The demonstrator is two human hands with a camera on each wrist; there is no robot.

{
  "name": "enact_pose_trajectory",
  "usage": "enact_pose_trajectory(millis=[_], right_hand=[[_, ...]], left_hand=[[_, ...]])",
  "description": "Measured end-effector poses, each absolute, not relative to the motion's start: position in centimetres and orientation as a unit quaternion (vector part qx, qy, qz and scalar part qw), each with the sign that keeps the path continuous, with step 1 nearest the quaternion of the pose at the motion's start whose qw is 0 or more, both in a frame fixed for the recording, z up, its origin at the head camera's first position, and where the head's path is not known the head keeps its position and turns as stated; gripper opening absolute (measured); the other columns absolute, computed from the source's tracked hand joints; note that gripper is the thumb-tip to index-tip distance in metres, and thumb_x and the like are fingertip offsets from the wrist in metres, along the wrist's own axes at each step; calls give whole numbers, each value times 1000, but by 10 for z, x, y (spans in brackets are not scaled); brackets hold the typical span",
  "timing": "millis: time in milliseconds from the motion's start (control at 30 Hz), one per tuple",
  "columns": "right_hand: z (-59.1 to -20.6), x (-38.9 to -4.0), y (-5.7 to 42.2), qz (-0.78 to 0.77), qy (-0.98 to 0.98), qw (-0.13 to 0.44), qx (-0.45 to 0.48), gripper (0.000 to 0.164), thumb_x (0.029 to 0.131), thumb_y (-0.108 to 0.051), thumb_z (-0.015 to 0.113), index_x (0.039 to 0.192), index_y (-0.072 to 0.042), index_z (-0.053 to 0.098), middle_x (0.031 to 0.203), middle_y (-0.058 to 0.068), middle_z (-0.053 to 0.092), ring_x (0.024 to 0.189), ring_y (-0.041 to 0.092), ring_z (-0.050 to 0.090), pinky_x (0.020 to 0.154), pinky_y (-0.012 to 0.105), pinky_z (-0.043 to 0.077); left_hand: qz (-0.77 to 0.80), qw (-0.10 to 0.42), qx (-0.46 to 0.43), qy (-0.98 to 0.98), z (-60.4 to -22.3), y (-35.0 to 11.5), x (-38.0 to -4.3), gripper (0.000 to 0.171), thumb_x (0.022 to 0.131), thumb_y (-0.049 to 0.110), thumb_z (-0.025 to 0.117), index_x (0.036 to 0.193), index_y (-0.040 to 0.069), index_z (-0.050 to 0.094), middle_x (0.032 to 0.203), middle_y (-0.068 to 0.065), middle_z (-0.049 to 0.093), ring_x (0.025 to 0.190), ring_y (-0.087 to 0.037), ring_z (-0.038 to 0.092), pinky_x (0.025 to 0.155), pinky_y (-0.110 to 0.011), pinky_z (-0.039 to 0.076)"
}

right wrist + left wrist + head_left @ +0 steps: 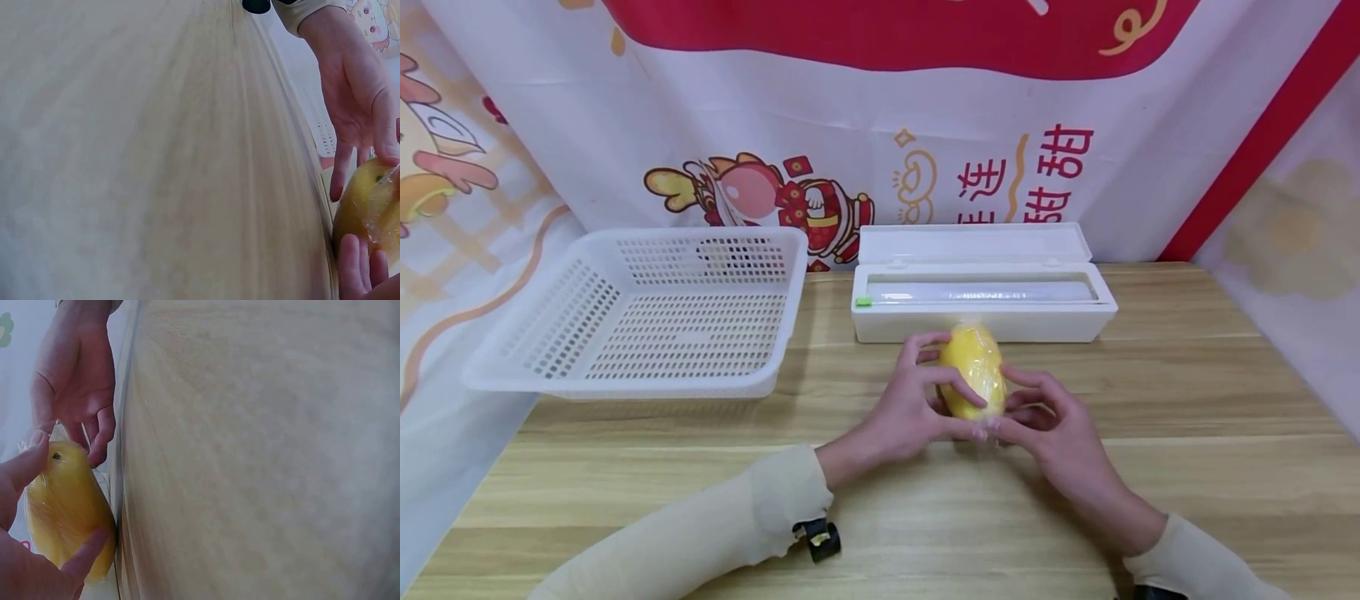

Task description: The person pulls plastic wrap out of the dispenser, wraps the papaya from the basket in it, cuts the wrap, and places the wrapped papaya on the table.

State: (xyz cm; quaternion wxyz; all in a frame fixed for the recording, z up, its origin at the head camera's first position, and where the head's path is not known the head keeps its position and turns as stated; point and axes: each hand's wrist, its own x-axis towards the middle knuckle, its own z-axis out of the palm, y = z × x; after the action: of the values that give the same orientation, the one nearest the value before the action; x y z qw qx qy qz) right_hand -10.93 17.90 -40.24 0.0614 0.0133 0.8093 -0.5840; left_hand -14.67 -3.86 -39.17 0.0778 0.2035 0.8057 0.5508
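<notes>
A yellow mango, wrapped in shiny cling film, is held between both hands just in front of the white film box. My left hand grips it from the left, fingers spread over its side and thumb at the near end. From the right, my right hand holds it with curled fingers along its side, its thumb close to the left thumb where the film gathers. A dark stem spot shows on the mango through the film in the left wrist view.
Behind the hands stands a white film box with its lid raised, a roll inside and a green slider at its left. A white perforated basket sits at the left of the wooden table. A printed cloth hangs at the back.
</notes>
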Motion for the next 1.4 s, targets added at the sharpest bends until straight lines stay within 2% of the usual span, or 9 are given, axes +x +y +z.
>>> enact_pose_trajectory(millis=[233, 433, 533, 633, 667, 767, 900, 1067, 1400], right_hand=[[-402, -110, 183, -577, 813, 75, -3, 64, 95, -29, 82, 153, -26, 54, 142, 10, 57, 118, 24, 66, 91, 19, 59], [-406, -109, 188, -594, 798, 62, -85, 76, 88, -13, 87, 155, -24, 52, 130, 14, 59, 115, 23, 69, 95, 25, 61], [-408, -109, 189, -596, 794, 38, -112, 74, 87, -8, 87, 152, -21, 55, 127, 12, 59, 113, 18, 71, 96, 27, 62], [-409, -108, 188, -595, 795, 18, -119, 60, 90, -8, 84, 145, -17, 63, 129, 9, 58, 115, 16, 70, 97, 27, 62], [-409, -108, 188, -592, 797, 12, -116, 53, 91, -9, 84, 141, -16, 66, 129, 8, 58, 116, 15, 69, 97, 27, 62], [-409, -109, 186, -583, 806, 3, -97, 37, 94, -14, 81, 130, -13, 74, 129, 5, 57, 119, 14, 64, 97, 23, 60], [-407, -112, 184, -577, 815, 16, -46, 29, 97, -28, 80, 123, -15, 79, 127, 4, 59, 122, 17, 57, 99, 19, 57], [-406, -116, 182, -580, 814, 44, -10, 32, 97, -41, 78, 120, -19, 81, 125, 5, 63, 119, 20, 56, 94, 22, 57], [-404, -119, 180, -603, 794, 70, 19, 37, 96, -40, 79, 125, -16, 79, 129, 1, 60, 124, 17, 48, 96, 23, 54]], left_hand=[[558, 84, 195, 802, -390, -41, -148, 18, 79, 24, 96, 91, 19, 83, 166, -1, 30, 148, -28, 41, 90, -32, 64], [567, 90, 187, 797, -391, -44, -147, 15, 83, 24, 93, 91, 19, 82, 166, 1, 32, 144, -27, 48, 87, -26, 63], [574, 93, 183, 793, -391, -44, -146, 14, 84, 24, 92, 92, 19, 81, 165, 2, 32, 145, -27, 46, 85, -24, 63], [571, 85, 183, 796, -391, -43, -146, 15, 85, 26, 92, 93, 20, 81, 165, 2, 33, 148, -28, 41, 90, -31, 64], [566, 80, 184, 800, -391, -42, -146, 15, 85, 27, 92, 94, 22, 81, 164, 2, 34, 150, -29, 39, 96, -35, 62], [550, 67, 183, 812, -392, -42, -145, 19, 85, 31, 92, 99, 27, 81, 164, 3, 36, 153, -28, 35, 116, -52, 47], [545, 59, 182, 816, -392, -41, -145, 27, 84, 33, 92, 108, 30, 80, 163, 2, 37, 154, -28, 34, 125, -63, 28], [551, 62, 178, 813, -392, -41, -145, 29, 84, 34, 92, 109, 30, 80, 162, 2, 38, 154, -30, 35, 125, -64, 28], [559, 60, 156, 812, -394, -38, -145, 29, 83, 38, 91, 109, 34, 80, 163, 2, 39, 152, -32, 39, 125, -63, 27]])
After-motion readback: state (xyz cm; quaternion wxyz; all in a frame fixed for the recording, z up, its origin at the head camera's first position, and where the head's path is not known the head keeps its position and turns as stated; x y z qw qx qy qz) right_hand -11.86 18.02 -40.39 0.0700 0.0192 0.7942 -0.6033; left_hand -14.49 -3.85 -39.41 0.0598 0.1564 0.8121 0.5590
